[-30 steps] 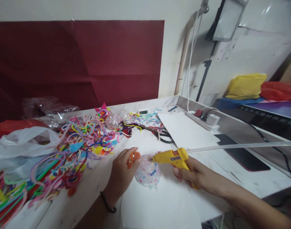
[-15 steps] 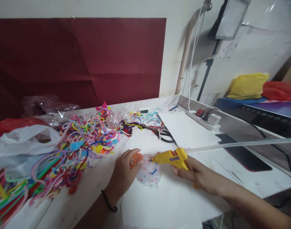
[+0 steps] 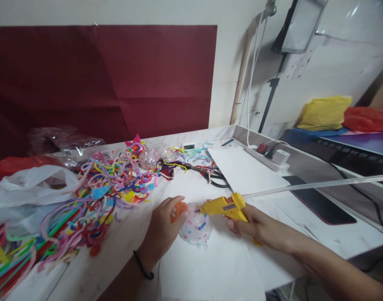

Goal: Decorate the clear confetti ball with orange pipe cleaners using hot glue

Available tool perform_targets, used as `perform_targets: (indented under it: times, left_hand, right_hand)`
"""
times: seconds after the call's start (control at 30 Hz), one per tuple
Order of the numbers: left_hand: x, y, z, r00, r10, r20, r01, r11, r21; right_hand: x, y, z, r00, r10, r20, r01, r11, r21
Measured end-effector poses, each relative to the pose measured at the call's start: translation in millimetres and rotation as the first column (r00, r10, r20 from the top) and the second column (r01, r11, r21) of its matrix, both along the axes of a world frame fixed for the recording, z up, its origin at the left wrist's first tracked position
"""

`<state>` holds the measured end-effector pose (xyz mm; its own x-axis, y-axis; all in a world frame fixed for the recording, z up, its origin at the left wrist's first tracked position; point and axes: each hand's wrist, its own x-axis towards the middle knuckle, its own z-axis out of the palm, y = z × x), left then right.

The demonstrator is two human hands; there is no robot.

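Observation:
A yellow hot glue gun (image 3: 224,206) is gripped in my right hand (image 3: 257,225), with a long pale glue stick (image 3: 292,188) running out of its back to the right. Its nozzle meets the top of a clear dome (image 3: 196,228) dotted with blue and pink bits, which rests on white paper (image 3: 207,271). Between the fingers of my left hand (image 3: 164,223) is a curled orange pipe cleaner (image 3: 179,211), held beside the dome's upper left. The left fingertips are at the dome; whether they press on it is hidden.
Colourful pipe cleaners (image 3: 116,175) and a white plastic bag (image 3: 34,188) cover the left. Scissors (image 3: 218,177) and a clear ball (image 3: 148,159) lie behind the dome. To the right are a phone (image 3: 323,205) and a power strip (image 3: 269,161).
Both hands, the glue gun and the dome hold nearly the same places. The whole view has shifted very slightly.

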<state>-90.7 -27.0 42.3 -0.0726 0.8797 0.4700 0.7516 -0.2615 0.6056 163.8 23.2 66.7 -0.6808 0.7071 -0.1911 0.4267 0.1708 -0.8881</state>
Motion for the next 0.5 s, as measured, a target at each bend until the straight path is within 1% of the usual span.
perform_targets:
  times: [0.07,0.23,0.3,0.5]
  left_hand:
    - [0,0,0.1,1.000,0.002,0.002,-0.002,1.000,0.000]
    - [1,-2,1.7,1.000,0.001,0.004,-0.001,1.000,-0.003]
    - [0,-2,2.3,1.000,0.002,0.004,-0.002,1.000,-0.004]
    - [0,-1,1.7,1.000,-0.002,0.002,0.002,1.000,-0.012]
  right_hand:
    - [0,2,1.5,1.000,0.021,-0.014,-0.022,1.000,-0.008]
    - [1,7,3.8,0.999,0.011,-0.032,-0.015,0.993,-0.119]
    - [1,9,3.6,0.998,0.014,-0.064,-0.024,0.989,-0.147]
    - [3,20,-4.3,0.986,0.029,-0.164,-0.074,0.959,-0.274]
